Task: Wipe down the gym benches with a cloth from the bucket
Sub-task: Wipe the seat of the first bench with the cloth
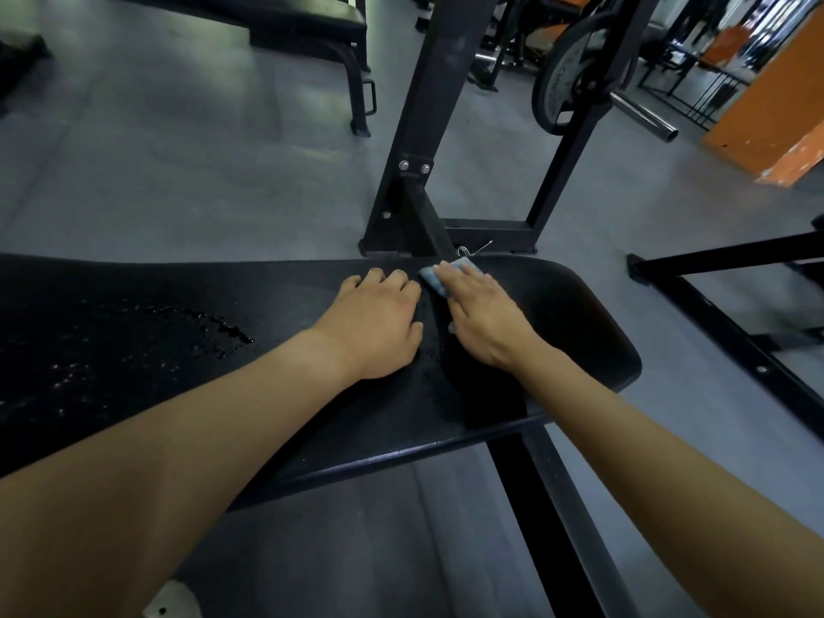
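A black padded gym bench (579, 341) runs across the view in front of me, its rounded end at the right. Water drops and a wet streak (209, 325) glisten on its left part. My right hand (484, 316) lies flat with straight fingers on a small blue-and-white cloth (431, 278), pressing it to the pad near the far edge. Most of the cloth is hidden under the hand. My left hand (379, 323) rests on the pad just left of it, fingers curled under, holding nothing that I can see. No bucket is in view.
A black steel rack upright (428, 127) rises right behind the bench's far edge. A weight plate on a bar (575, 78) hangs at the back right. Another black bench (312, 24) stands at the back left. An orange box (776, 122) sits far right. Grey floor surrounds everything.
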A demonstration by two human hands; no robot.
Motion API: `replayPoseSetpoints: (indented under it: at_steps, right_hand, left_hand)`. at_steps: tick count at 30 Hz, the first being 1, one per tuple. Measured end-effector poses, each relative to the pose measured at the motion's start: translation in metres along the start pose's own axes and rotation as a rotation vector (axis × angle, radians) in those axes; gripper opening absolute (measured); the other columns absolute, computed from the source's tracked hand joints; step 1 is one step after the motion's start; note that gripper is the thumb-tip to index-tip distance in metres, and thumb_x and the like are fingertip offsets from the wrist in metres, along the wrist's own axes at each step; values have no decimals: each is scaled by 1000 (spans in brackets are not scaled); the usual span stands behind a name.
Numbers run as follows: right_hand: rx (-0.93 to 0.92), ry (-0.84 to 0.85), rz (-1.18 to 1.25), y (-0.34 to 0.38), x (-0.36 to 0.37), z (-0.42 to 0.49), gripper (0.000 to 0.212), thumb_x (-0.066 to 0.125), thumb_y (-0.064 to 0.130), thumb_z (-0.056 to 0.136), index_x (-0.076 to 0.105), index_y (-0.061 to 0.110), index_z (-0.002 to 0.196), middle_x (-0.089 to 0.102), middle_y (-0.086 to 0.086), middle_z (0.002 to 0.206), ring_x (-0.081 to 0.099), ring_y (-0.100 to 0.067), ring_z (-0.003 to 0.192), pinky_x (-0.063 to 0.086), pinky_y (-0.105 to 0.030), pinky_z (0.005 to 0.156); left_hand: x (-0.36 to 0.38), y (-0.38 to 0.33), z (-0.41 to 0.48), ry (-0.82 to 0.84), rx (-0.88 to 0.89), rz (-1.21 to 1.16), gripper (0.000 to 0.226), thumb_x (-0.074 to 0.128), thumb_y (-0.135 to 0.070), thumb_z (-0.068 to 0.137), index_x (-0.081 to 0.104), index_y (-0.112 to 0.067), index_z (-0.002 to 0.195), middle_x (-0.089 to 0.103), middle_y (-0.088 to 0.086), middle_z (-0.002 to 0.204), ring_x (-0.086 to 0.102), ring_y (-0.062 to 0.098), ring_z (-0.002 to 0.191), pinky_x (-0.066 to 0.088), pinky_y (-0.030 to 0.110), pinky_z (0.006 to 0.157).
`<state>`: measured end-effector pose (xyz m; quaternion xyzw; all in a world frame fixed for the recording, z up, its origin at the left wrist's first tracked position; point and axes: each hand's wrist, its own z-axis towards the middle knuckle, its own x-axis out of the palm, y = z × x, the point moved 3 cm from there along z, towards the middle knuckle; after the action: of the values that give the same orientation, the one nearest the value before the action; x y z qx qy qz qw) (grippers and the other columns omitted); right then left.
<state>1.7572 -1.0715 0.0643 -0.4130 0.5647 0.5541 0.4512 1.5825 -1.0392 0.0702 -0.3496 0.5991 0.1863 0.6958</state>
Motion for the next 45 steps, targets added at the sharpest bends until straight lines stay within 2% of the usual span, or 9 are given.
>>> replayPoseSetpoints:
  at_steps: [3, 8, 10, 17, 20, 24, 34, 42, 45]
  right_hand:
    - [-4, 52, -25, -18, -7, -1, 52, 31, 22, 106, 30, 26, 158, 25, 4, 166, 14, -15, 155, 10, -37, 125]
    - [277, -59, -11, -36, -16, 17, 43, 35, 20, 100, 45, 23, 141, 45, -10, 148, 42, -36, 135, 28, -48, 116]
    - [241, -84, -17, -18, -10, 17, 37, 36, 16, 100, 49, 14, 135, 48, -13, 139, 44, -35, 130, 29, -45, 113]
    - [-42, 76, -40, 9, 4, -28, 55, 32, 26, 107, 21, 25, 161, 17, 7, 168, 6, -11, 155, 7, -37, 127]
    - [67, 55, -50, -12, -9, -19, 51, 30, 30, 109, 25, 24, 160, 20, 3, 168, 11, -14, 155, 13, -36, 124]
    - [268, 0, -60, -19, -11, 3, 51, 28, 31, 106, 32, 18, 155, 26, -8, 165, 22, -28, 151, 20, -45, 121]
    - [-89, 78, -32, 55, 18, -25, 52, 28, 30, 109, 20, 28, 161, 15, 10, 168, 4, -8, 155, 2, -32, 125]
    - [145, -1, -55, 25, 6, 27, 51, 28, 27, 108, 29, 20, 158, 25, -1, 166, 17, -20, 154, 16, -45, 124]
    - [50, -16, -56, 53, 14, 33, 49, 34, 25, 105, 34, 19, 154, 32, -5, 162, 26, -25, 149, 20, -47, 121]
  left_hand:
    - [0, 1, -1, 13, 0, 7, 46, 44, -44, 104, 48, -17, 141, 48, 3, 144, 42, 27, 134, 32, 50, 118]
    - [-1, 6, -6, 21, 22, -11, 48, 43, -46, 105, 48, -18, 143, 49, 1, 145, 43, 24, 134, 33, 47, 117]
    - [-1, 5, -7, 8, 27, 2, 48, 42, -46, 105, 48, -18, 142, 51, 1, 143, 45, 24, 132, 35, 43, 115]
    - [1, 4, -8, 61, 15, 62, 55, 37, -48, 106, 40, -18, 152, 41, 3, 157, 35, 25, 145, 26, 48, 122]
    - [-2, 10, -16, 115, -4, 43, 60, 32, -51, 108, 30, -22, 160, 21, 1, 170, 12, 26, 158, 9, 52, 128]
    - [-8, 27, -32, 103, -44, 31, 62, 31, -55, 107, 29, -23, 160, 19, 2, 170, 10, 27, 158, 9, 52, 128]
    - [-15, 53, -53, 94, -73, 39, 60, 37, -52, 106, 35, -22, 158, 25, -1, 169, 19, 23, 156, 15, 51, 127]
    - [-16, 54, -53, 123, -60, 41, 59, 35, -51, 108, 33, -20, 158, 23, -1, 169, 18, 24, 156, 13, 52, 127]
    - [-17, 54, -52, 98, -55, 46, 59, 37, -51, 107, 36, -19, 156, 28, -1, 167, 21, 23, 155, 15, 52, 127]
